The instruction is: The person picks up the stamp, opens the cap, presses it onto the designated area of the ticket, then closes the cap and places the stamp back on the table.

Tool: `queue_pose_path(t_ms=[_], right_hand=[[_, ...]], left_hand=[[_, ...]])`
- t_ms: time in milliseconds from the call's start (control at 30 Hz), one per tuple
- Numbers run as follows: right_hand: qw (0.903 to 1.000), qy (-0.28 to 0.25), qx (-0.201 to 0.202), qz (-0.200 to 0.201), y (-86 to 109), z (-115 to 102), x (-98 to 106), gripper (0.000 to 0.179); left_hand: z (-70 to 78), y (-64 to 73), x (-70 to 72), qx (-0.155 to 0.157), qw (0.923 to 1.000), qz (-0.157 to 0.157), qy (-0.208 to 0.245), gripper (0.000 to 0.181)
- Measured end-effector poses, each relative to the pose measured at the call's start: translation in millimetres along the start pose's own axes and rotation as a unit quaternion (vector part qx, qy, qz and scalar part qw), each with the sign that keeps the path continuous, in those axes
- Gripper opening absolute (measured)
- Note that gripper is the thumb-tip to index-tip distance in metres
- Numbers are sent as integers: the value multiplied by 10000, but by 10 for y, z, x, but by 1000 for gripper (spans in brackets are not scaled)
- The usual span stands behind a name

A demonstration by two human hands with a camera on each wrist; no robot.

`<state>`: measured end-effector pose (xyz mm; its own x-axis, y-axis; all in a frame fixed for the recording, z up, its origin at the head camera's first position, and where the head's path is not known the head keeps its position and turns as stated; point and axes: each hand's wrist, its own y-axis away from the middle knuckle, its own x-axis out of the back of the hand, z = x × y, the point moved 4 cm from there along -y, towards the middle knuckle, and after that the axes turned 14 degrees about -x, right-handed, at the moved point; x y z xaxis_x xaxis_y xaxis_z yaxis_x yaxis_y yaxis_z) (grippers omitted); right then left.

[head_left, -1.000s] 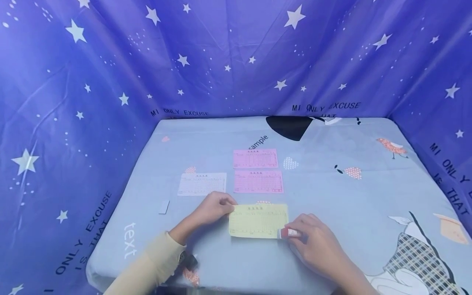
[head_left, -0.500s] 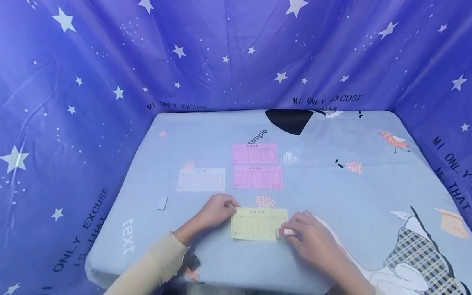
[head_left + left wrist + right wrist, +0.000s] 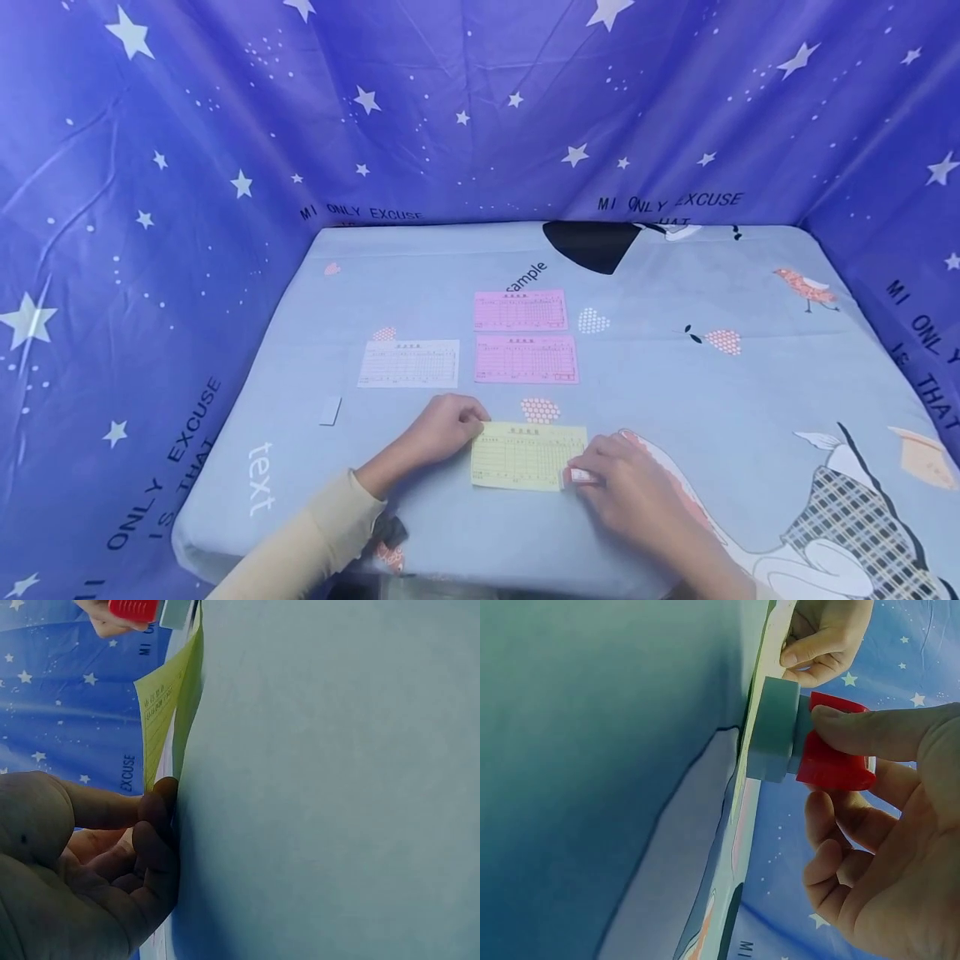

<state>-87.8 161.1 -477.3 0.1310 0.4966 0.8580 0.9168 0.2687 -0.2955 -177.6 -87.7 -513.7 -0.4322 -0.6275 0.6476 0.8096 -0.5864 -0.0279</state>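
Note:
A yellow printed slip (image 3: 517, 457) lies in front of the person. My left hand (image 3: 448, 427) pinches its upper left corner between thumb and fingers. In the left wrist view the slip (image 3: 166, 712) bows up a little from the table cover. My right hand (image 3: 628, 483) grips a self-inking stamp (image 3: 836, 765) by its red top, thumb on one side and fingers on the other. The stamp's grey base (image 3: 774, 727) is right at the slip's surface, by its lower right corner. What is under the base is hidden.
Two pink slips (image 3: 521, 311) lie one behind the other beyond the yellow one. A white slip (image 3: 408, 364) is at their left, and a small pale rectangular piece (image 3: 331, 412) lies farther left. Starry purple curtains (image 3: 420, 125) enclose the patterned table cover (image 3: 675, 392).
My right hand has brought the stamp slightly left and more upright over the slip's lower right corner. The yellow slip lies flatter than a second ago. The head view has tilted slightly.

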Motion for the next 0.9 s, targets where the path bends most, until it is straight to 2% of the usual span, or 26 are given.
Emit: queue_pose_path(t_ms=[167, 500, 900], right_hand=[[9998, 146, 121, 59, 2, -12, 1, 31], [9994, 316, -53, -110, 33, -3, -30, 27], [9993, 311, 188, -71, 92, -44, -21, 26]], left_hand=[[10, -3, -3, -2, 10000, 14, -66, 14], [11, 10, -17, -148, 9997, 47, -167, 14], [7, 78, -57, -159, 9997, 166, -43, 15]])
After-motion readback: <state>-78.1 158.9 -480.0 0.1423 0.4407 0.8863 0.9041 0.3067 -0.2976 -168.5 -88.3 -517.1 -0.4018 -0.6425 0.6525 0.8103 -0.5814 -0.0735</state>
